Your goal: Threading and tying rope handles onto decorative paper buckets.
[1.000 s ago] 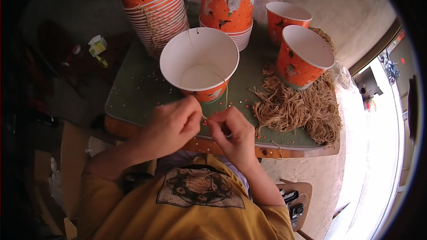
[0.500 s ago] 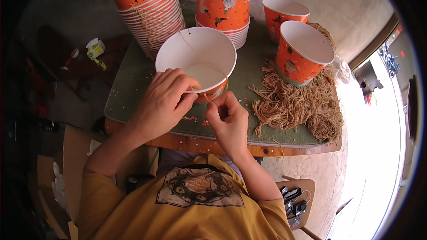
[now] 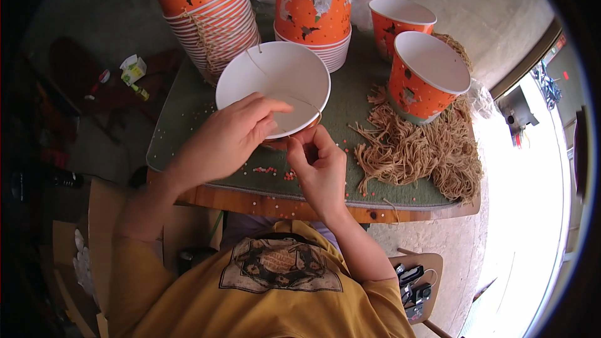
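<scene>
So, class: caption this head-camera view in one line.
Both hands, left hand and right hand, work string at an orange paper cup.

The round paper cup [image 3: 273, 91] is white inside and orange outside, the flat table mat [image 3: 350, 109] green, the loose fibre strings [image 3: 416, 153] tan.

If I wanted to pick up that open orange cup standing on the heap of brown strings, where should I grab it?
Grip the orange cup around its upper wall just under the rim, coming from above or its right side. It stands tilted on the brown strings, mouth open and empty, and another cup crowds it behind, so the right side looks freest.
</scene>
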Demonstrator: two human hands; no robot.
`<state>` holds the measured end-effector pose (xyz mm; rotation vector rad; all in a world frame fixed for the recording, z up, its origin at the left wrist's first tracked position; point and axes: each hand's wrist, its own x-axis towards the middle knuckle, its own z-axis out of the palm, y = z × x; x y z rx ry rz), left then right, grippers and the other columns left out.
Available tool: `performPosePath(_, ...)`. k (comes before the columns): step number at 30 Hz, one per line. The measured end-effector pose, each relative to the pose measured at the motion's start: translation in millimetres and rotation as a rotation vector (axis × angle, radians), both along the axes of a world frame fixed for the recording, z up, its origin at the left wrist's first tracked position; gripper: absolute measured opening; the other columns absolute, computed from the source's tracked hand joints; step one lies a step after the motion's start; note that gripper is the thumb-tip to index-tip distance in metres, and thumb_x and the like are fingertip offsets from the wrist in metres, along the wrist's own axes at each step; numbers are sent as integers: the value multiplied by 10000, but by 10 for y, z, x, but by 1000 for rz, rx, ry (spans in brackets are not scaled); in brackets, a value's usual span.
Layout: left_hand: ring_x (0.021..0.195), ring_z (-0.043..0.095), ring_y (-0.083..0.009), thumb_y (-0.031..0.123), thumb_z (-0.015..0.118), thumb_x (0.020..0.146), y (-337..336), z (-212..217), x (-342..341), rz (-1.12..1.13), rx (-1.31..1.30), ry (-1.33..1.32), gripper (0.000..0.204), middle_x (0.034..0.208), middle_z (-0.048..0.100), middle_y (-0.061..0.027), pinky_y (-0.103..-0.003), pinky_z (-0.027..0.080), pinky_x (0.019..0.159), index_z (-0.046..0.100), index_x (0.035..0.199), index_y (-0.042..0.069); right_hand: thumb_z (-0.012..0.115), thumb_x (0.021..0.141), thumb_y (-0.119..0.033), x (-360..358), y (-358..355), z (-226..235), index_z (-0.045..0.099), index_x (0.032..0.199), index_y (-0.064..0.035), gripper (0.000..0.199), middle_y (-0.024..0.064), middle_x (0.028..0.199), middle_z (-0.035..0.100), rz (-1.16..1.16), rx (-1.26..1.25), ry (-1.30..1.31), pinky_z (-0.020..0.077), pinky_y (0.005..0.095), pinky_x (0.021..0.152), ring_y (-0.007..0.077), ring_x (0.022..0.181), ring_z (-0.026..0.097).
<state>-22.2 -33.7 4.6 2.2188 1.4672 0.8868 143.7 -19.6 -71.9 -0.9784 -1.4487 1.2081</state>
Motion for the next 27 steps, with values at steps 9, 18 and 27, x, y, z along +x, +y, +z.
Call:
performPosePath(9,740,592,-176,125,569,913,339,146,-71,-118,-429,18,114,831,617,-75,-315,475,678,588,909,13,653,869,-92,34,3,113,582,874,-17,103,35,649,579,38,43,-63,442,241,533,75,550,513)
performPosePath(18,819,574,-112,6,594,884,205,47,37,-101,-45,-128,135,927,590,-41,-263,473,722,589,1017,24,645,901,-70,115,190,273,606,976,-14,101,-12,720,615,62,126,-30,419,194,558,27,602,510)
performPosePath(27,894,583,-100,1,546,907,345,42,-65,-180,-652,-558,327,1004,629,-79,-242,481,754,462,1223,-19,630,909,-73,89,224,329,612,903,15,90,26,718,656,89,44,48,482,203,631,45,696,630)
